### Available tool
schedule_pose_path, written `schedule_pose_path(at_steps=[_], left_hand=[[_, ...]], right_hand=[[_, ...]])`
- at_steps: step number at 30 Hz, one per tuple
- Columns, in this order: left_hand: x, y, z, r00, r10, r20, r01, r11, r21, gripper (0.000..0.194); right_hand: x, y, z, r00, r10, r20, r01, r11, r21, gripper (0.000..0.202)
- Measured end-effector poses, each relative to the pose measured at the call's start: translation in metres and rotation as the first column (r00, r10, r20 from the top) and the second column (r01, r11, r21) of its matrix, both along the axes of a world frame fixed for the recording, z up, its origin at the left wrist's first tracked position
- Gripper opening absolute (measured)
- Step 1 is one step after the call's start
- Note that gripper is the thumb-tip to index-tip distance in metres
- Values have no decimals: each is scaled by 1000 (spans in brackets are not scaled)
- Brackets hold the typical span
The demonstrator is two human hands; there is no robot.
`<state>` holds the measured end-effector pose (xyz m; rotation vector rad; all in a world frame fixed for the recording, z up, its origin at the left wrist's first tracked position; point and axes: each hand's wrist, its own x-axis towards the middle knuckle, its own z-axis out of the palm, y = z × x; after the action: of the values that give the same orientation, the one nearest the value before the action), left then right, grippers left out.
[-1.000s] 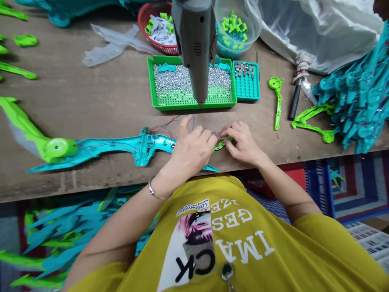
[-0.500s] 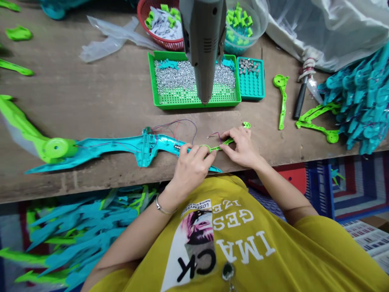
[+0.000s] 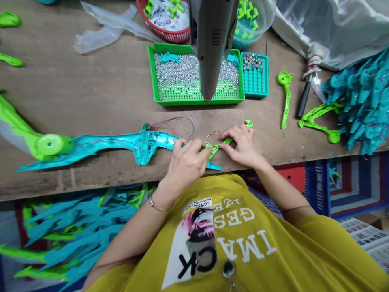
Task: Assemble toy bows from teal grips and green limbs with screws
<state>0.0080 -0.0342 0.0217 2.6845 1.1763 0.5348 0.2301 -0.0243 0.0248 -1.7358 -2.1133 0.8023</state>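
A long blue plastic part (image 3: 112, 147) lies along the table edge, with a green arm (image 3: 50, 144) at its left end and thin wires looping above its middle. My left hand (image 3: 190, 160) is closed over its right end, fingers pressed on the joint with a small green piece (image 3: 214, 151). My right hand (image 3: 241, 147) pinches the other end of that green piece, beside a short dark wire (image 3: 215, 132). The palm sides and fingertips are partly hidden. A tiny green cap (image 3: 249, 123) sits just beyond my right fingers.
A grey power tool (image 3: 209, 52) hangs over a green tray (image 3: 199, 99) of screws. Beside it stands a teal tray (image 3: 255, 85). To the right are a green arm piece (image 3: 285, 99), a black-handled tool (image 3: 304, 99) and piled blue parts (image 3: 361, 101).
The blue part has shifted left in view with its green arm. My left hand has moved slightly left and its fingers are more curled. My right hand has barely moved.
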Motion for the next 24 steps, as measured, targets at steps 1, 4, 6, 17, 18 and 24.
schedule_pose_path(at_steps=[1,4,6,17,18,24], left_hand=[[0,0,0,1000,6,16,-6,1000,-7,22],[0,2,0,995,56,86,-50,996,-69,19],[1,4,0,989,100,110,-88,990,-109,19],[22,4,1,961,275,-33,-277,955,-103,16],[24,3,2,962,268,-55,-272,958,-92,16],[21,5,15,983,27,-181,-38,998,-56,26]], right_hand=[[0,0,0,1000,-4,0,4,1000,3,15],[-2,0,-1,1000,-23,1,23,1000,12,13],[-3,0,-1,999,-36,1,36,999,20,13],[-1,0,-3,999,-41,-27,41,999,20,20],[-2,0,-2,998,-51,-29,52,999,16,23],[-5,-1,-2,996,27,-81,-20,996,91,35]])
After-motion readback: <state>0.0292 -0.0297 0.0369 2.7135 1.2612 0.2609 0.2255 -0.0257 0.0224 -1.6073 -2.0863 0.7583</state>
